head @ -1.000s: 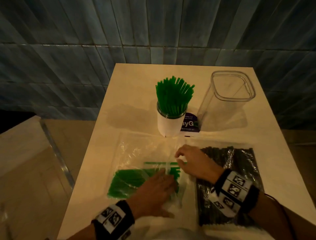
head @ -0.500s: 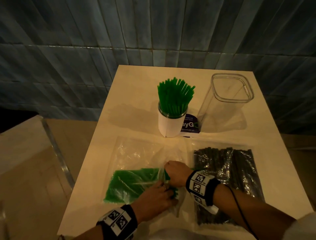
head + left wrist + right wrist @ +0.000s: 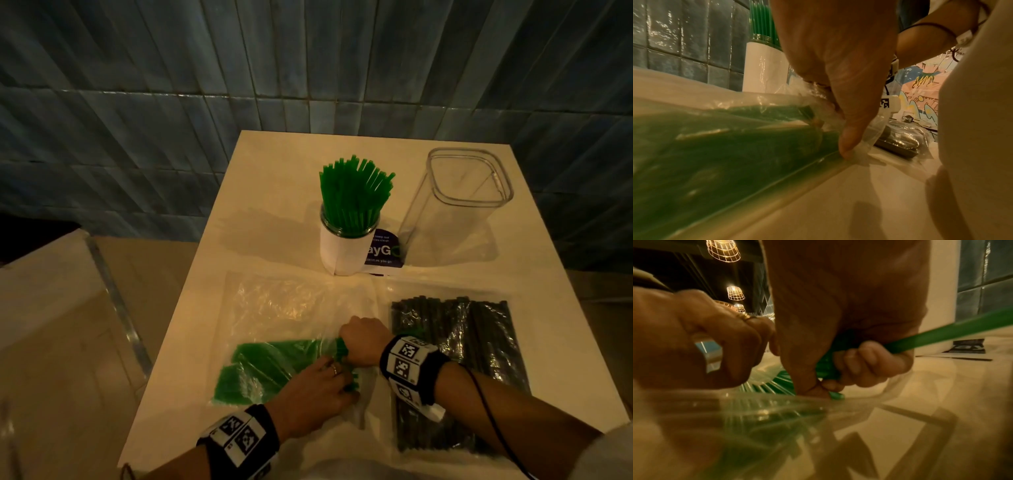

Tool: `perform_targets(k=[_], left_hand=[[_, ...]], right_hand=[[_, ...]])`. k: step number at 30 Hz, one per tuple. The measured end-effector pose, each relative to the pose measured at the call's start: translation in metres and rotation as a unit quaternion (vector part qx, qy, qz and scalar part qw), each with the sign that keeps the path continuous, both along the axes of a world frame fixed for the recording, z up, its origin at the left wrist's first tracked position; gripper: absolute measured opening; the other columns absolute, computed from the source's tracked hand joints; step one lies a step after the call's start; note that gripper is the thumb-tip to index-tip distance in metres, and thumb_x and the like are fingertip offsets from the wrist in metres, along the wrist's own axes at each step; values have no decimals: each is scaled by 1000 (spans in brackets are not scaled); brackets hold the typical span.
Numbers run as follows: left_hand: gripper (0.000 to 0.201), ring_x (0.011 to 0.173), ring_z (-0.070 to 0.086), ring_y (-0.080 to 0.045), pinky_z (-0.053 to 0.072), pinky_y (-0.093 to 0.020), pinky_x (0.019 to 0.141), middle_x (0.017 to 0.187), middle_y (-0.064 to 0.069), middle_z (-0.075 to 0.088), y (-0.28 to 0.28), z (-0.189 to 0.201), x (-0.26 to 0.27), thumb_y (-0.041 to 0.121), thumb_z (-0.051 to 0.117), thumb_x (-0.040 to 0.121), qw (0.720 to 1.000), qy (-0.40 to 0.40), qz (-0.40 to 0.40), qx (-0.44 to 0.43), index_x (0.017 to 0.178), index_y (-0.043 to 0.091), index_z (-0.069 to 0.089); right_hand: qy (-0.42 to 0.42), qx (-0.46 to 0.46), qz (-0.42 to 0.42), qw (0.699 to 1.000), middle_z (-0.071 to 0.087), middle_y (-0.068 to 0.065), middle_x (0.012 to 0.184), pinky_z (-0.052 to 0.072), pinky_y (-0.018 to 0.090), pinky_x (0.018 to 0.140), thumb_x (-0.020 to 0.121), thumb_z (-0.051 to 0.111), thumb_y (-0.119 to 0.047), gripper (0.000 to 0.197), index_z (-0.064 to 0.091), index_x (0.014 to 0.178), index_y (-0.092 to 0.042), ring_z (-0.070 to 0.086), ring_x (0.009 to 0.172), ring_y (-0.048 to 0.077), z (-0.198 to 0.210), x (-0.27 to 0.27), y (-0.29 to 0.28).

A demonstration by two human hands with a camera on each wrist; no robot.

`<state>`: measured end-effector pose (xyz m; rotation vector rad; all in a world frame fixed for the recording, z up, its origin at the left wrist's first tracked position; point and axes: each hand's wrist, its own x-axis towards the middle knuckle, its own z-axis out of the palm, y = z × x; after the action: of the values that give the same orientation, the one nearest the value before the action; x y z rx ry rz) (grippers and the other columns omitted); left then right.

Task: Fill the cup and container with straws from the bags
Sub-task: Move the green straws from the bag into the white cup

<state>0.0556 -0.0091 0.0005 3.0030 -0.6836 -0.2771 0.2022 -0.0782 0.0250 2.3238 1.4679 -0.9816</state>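
Our bag of green straws lies flat on the table, nearer to us than the cup; its clear plastic is crumpled and its mouth faces the bag of black straws beside it. The cup, white with a glass rim, is already packed with upright green straws, and the clear square container stands just beside it. Our right hand is curled round a bundle of green straws at the bag's mouth. Our left hand pinches the plastic edge there, thumb pressing it down.
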Motion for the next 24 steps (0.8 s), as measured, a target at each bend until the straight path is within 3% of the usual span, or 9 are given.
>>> perform_targets(k=[4,8,11,13,16,18,20,24], left_hand=[[35,81,57,-9,48,-24,82,85,11,62,4,-3,1,32,78,65,1000,-2,15,-2,98,33,66],[35,78,59,-9,50,-24,80,83,12,62,9,-2,5,34,80,60,1000,0,31,-2,93,33,67],[34,78,60,-8,50,-25,84,83,13,63,11,1,7,37,82,57,999,-4,37,3,88,34,68],[33,81,61,-9,49,-31,89,84,11,64,12,1,10,33,83,57,999,-11,45,4,86,31,67],[38,87,63,-12,48,-43,96,85,8,65,12,1,13,28,86,51,999,-18,42,14,83,29,68],[40,89,63,-11,40,-48,102,86,7,65,12,0,14,29,87,49,999,-20,34,20,84,29,68],[41,90,63,-11,30,-50,104,88,7,65,13,-1,15,35,87,50,999,-23,31,25,87,30,68],[56,100,60,-15,36,-53,104,100,4,61,16,7,22,71,62,64,994,-60,82,-33,102,29,62]], right_hand=[[-21,9,-12,1000,57,13,111,45,32,77,92,52,-34,30,57,105,-7,58,92,25,0,6,-8],[-64,-9,-10,998,58,6,105,42,29,75,88,54,-51,44,57,107,-11,58,93,21,14,22,-28],[-79,-25,-26,996,56,-2,88,45,25,74,89,52,-52,39,59,102,-16,55,82,13,33,42,-48],[-91,-49,-35,994,51,-6,84,47,23,76,89,51,-53,40,58,104,-17,51,78,9,49,57,-64],[-141,-86,-53,985,47,-5,92,40,22,75,90,47,-56,42,54,111,-20,47,83,9,77,84,-89],[-165,-97,-88,977,46,-5,94,40,23,76,89,46,-59,43,53,112,-22,48,85,10,97,100,-103],[-179,-99,-115,972,46,-4,94,39,23,75,88,46,-61,45,52,113,-24,48,85,11,116,109,-109],[-184,-64,-124,973,51,-3,96,44,24,75,88,46,-60,45,55,115,-24,53,86,12,131,99,-96]])
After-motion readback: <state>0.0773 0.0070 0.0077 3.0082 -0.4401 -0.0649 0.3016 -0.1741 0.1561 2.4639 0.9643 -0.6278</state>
